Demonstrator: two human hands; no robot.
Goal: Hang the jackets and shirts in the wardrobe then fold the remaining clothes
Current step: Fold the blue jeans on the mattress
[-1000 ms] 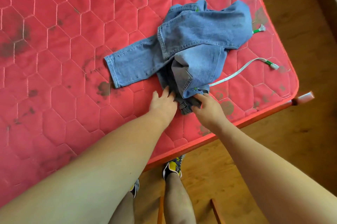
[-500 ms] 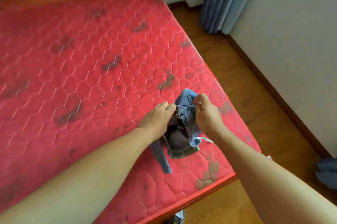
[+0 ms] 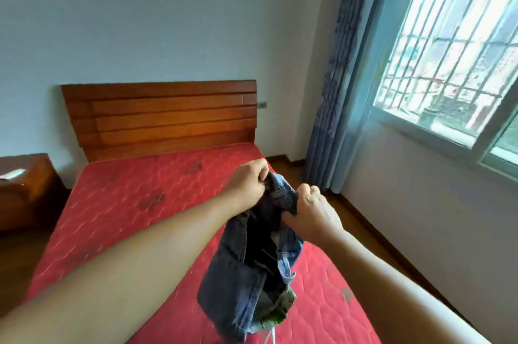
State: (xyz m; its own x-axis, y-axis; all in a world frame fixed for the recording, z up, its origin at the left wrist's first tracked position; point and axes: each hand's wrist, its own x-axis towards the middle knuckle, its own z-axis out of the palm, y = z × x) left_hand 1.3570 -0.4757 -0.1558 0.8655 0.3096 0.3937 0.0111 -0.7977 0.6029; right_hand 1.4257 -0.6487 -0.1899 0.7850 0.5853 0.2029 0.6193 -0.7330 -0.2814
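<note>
Since half a second ago you have raised the crumpled blue denim jeans [image 3: 246,265] clear of the red quilted mattress [image 3: 126,209], and your head has come up with them, so the wooden slatted headboard [image 3: 168,116] now shows.

Your left hand [image 3: 246,182] pinches the waistband with thumb and curled fingers. Your right hand [image 3: 314,213] is a closed fist round the same band, just beside the left. The jeans hang in the air above the mattress, towards its right edge and nearer the foot than the headboard.

Their long axis runs roughly top to bottom: waistband up at your hands, the rest dropping towards you. The legs look doubled up and bunched rather than hanging free, and a pale cord [image 3: 270,335] dangles from the bottom.

To fold them well, I would:
- Slide your hands apart along the band until it is taut.
- Give one shake so both legs drop to full length.
- Lay them flat, legs parallel to the right edge, before the first fold.

Mind that the cord does not get trapped in a crease.
</note>
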